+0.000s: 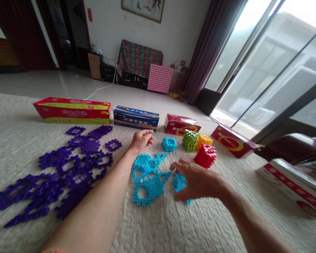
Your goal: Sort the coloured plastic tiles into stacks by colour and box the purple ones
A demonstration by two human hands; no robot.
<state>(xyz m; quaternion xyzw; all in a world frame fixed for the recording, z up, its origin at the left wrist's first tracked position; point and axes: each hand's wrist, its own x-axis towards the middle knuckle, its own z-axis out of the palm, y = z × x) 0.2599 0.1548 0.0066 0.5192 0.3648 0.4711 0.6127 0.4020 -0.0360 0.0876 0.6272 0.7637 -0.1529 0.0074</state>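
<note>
My left hand [143, 140] is curled closed just in front of the blue box [136, 118], and no piece shows in its fingers. My right hand [196, 179] arches with thumb and fingers apart over light blue interlocking plastic pieces [179, 182], partly hiding them; I cannot tell whether it touches them. Between my arms lies a loose spread of light blue pieces [156, 185], some square with round holes, some triangular. Beyond them sits a small light blue stack [169, 144]. Right of it stand green [190, 141], yellow [204, 140] and red [205, 156] stacks.
Many purple pieces [79, 177] cover the left of the quilted cloth [158, 233]. Along the far edge stand a long red-and-yellow box [73, 111] and a red box [183, 124]. Another red box [235, 141] and a white-and-red box [292, 188] lie at the right.
</note>
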